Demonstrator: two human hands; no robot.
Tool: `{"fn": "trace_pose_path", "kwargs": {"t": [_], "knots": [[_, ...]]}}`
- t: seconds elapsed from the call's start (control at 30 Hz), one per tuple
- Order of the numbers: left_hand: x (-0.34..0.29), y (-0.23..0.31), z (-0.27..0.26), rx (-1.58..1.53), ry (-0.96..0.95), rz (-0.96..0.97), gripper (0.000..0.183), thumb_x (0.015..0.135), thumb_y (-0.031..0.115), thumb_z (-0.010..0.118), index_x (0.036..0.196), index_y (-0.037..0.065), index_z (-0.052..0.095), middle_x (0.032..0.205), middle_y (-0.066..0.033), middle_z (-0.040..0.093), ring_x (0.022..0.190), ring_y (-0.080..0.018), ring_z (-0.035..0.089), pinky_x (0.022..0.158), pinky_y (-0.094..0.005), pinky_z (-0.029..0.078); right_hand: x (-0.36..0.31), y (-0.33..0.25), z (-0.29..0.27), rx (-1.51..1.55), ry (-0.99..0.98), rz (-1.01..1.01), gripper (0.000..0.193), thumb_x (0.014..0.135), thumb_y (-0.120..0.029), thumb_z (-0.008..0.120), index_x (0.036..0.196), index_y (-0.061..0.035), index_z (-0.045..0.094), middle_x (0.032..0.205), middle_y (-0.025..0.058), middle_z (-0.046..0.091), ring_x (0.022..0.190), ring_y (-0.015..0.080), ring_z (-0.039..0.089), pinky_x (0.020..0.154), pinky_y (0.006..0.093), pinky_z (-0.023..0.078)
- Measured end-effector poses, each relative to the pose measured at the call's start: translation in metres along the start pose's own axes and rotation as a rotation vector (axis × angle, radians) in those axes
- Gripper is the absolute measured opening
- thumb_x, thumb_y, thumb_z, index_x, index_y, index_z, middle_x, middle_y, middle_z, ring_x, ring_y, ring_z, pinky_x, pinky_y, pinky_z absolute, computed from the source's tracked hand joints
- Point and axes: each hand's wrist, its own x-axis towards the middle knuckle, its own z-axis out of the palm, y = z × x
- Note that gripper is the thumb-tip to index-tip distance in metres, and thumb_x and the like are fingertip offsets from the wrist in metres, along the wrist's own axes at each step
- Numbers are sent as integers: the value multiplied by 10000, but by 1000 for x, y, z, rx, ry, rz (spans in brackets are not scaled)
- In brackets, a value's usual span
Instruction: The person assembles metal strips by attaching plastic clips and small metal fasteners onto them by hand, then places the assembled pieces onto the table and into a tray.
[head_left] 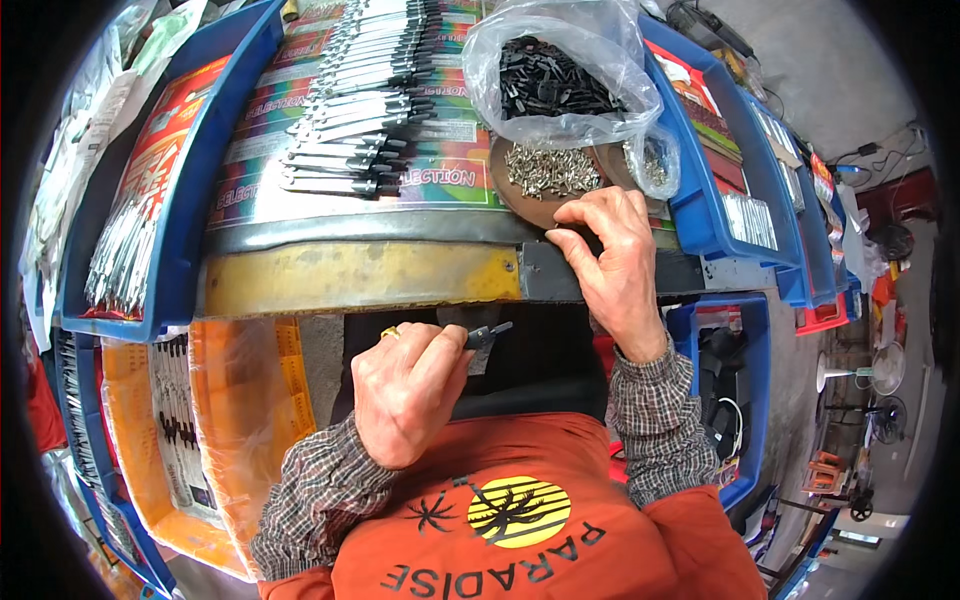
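Observation:
In front of my body, my left hand [408, 392] is closed around a small dark part [488, 335] with a thin tip sticking out to the right. A ring shows on one finger of that hand. My right hand [618, 250] is at the near rim of a round brown dish [513, 196], thumb and index finger close together in a pinch; anything between them is too small to make out. Small silvery metal pins [552, 172] lie heaped in the dish. Behind it, a clear plastic bag [483, 85] stands open with many black parts [553, 78] inside.
Flat metal pieces with black ends [350, 150] lie in a long overlapping row on the patterned table cover [250, 165]. Blue bins [185, 190] flank the table, one holding metal strips [122, 255]. An orange lined crate [215, 400] stands below left, another blue bin [757, 400] below right.

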Motion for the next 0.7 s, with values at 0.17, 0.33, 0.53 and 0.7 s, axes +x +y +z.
{"fn": "trace_pose_path", "kwargs": {"t": [0.17,0.33,0.53,0.7], "knots": [[1,-2,0,18,13,33,282,660,-7,737,910,27,610,741,-86,584,658,-260,606,549,-352,489,3,2,0,117,0,32,119,732,-49,710,817,-49,626,825,78,575,828,273,497,760,381,408],[1,2,-2,-35,-5,-40,222,701,-17,728,894,35,633,746,-90,607,650,-265,605,577,-359,478,0,-5,-5,181,12,18,105,740,-54,711,780,-33,616,788,69,578,776,260,510,729,372,415],[0,2,-1,-17,-14,19,272,667,13,737,910,35,616,742,-77,584,649,-253,603,543,-358,490,-17,-38,-12,406,-105,-1,109,736,-32,712,788,-26,617,798,89,596,795,270,560,700,369,458],[0,7,3,-21,-15,64,273,668,12,727,915,26,612,717,-73,560,625,-244,591,526,-350,481,-29,-55,-12,456,-183,-118,185,702,-14,736,830,-19,602,815,80,603,776,260,576,692,359,465]]}}
